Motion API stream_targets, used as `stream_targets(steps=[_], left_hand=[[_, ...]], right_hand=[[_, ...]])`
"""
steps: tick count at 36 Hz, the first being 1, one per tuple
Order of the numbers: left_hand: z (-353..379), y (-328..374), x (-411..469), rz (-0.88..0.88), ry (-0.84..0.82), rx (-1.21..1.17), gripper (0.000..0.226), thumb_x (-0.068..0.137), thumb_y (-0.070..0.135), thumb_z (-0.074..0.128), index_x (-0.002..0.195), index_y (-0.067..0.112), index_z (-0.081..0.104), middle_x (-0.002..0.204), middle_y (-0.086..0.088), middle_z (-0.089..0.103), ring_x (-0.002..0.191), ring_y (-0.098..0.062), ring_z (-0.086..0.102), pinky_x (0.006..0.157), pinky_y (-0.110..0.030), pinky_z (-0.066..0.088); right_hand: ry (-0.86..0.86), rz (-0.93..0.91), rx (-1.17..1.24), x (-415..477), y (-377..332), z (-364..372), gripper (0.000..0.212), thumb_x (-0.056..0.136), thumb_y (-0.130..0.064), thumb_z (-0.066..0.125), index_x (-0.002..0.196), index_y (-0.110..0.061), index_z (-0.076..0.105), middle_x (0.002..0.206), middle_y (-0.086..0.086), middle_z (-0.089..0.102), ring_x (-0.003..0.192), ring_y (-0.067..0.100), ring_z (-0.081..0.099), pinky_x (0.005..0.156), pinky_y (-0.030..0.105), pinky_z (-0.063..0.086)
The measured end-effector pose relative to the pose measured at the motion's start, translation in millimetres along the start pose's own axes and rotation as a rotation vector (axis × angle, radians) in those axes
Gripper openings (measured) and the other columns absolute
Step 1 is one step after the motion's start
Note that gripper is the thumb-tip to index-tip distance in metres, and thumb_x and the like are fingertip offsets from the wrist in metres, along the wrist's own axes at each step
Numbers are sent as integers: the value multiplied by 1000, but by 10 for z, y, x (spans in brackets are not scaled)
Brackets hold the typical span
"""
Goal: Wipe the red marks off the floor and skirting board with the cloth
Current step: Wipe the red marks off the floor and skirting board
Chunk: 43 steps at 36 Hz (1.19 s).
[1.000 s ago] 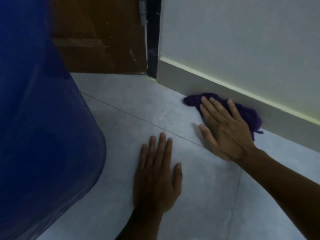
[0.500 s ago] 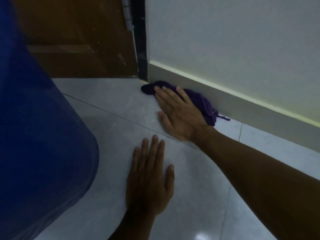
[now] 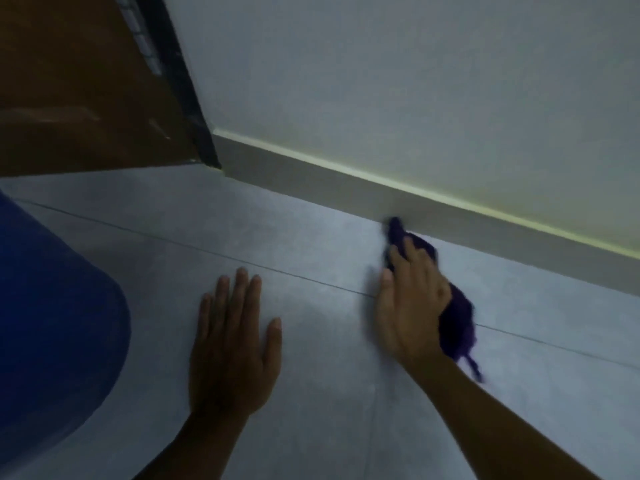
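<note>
A dark purple cloth (image 3: 457, 323) lies bunched on the grey tiled floor (image 3: 311, 237), its far tip touching the grey skirting board (image 3: 346, 188). My right hand (image 3: 412, 306) presses flat on the cloth, fingers pointing toward the wall; the hand and cloth are motion-blurred. My left hand (image 3: 232, 344) rests palm down on the floor, fingers spread, holding nothing, a hand's width left of the right one. I see no red marks in this dim light.
A brown wooden door (image 3: 79, 81) with a dark frame (image 3: 183, 98) stands at the back left corner. A large blue rounded object (image 3: 52, 323) fills the left edge. The pale wall (image 3: 415, 81) rises above the skirting.
My right hand has dragged the cloth back from the door corner, rightward along the skirting and toward me. The left hand stays planted. The view has tilted.
</note>
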<state>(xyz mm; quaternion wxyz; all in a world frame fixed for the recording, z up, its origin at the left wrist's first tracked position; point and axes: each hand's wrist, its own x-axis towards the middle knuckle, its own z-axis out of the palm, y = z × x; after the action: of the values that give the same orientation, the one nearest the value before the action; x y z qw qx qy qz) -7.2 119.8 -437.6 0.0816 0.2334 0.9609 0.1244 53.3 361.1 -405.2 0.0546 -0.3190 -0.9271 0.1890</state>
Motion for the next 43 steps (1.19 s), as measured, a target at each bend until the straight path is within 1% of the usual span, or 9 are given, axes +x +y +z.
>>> stream_targets(steps=[4, 11, 20, 24, 26, 30, 35, 39, 43], left_hand=[[-11, 3, 7, -13, 15, 30, 71, 101, 48, 32, 163, 14, 28, 172, -8, 22, 159, -32, 21, 128, -53, 21], [-44, 9, 29, -26, -14, 56, 73, 100, 52, 25, 163, 15, 26, 172, -9, 23, 158, -34, 23, 128, -54, 21], [-17, -7, 12, 3, 57, 15, 72, 100, 47, 31, 161, 10, 31, 171, -12, 26, 158, -35, 24, 128, -54, 20], [-24, 26, 14, -6, 26, 37, 71, 102, 49, 24, 163, 13, 24, 172, -11, 21, 160, -34, 19, 129, -53, 18], [-27, 33, 18, 5, 12, 46, 71, 102, 48, 24, 164, 12, 22, 173, -12, 19, 160, -35, 17, 130, -52, 16], [-54, 25, 44, 4, -51, 72, 74, 101, 49, 22, 164, 10, 19, 173, -14, 17, 159, -38, 17, 129, -56, 18], [-56, 14, 45, 1, -97, 90, 78, 101, 53, 11, 165, 9, 11, 174, -13, 7, 161, -36, 11, 130, -55, 15], [-33, 17, 9, 23, -64, 78, 72, 105, 51, 12, 165, 11, 9, 174, -12, 6, 161, -33, 7, 131, -53, 12], [12, 47, 3, 20, -15, 73, 69, 106, 48, 17, 165, 11, 13, 174, -13, 9, 161, -34, 8, 131, -53, 12]], right_hand=[[-187, -387, 35, 275, -518, 262, 47, 106, -36, 28, 148, -26, 47, 162, -5, 33, 152, 17, 21, 122, 42, 9], [-191, -473, -123, 657, -626, 358, 52, 105, -39, 34, 155, -27, 35, 164, -3, 29, 148, 21, 28, 120, 42, 20], [66, 134, -59, 135, 1141, -433, 47, 102, -40, 29, 142, -30, 52, 155, -3, 44, 145, 26, 36, 116, 51, 28], [147, 295, -50, 107, 1031, -360, 50, 103, -35, 24, 145, -24, 49, 156, 2, 44, 147, 27, 33, 121, 53, 22], [127, 256, -62, 36, 677, -235, 52, 104, -37, 21, 147, -24, 47, 158, 1, 41, 149, 26, 30, 122, 51, 19], [-108, -158, -63, -602, 2, 79, 48, 105, -37, 26, 150, -32, 41, 163, -7, 31, 153, 20, 20, 125, 45, 9], [-248, -286, -83, -1453, 235, -20, 46, 103, -34, 37, 148, -39, 40, 163, -13, 29, 152, 19, 25, 122, 45, 16], [-88, 8, -236, -990, 1191, -448, 53, 98, -33, 32, 149, -28, 43, 158, 4, 40, 140, 33, 43, 108, 51, 39], [42, 272, -204, -200, 1512, -559, 55, 100, -38, 27, 151, -22, 39, 160, 9, 35, 142, 37, 37, 114, 59, 29]])
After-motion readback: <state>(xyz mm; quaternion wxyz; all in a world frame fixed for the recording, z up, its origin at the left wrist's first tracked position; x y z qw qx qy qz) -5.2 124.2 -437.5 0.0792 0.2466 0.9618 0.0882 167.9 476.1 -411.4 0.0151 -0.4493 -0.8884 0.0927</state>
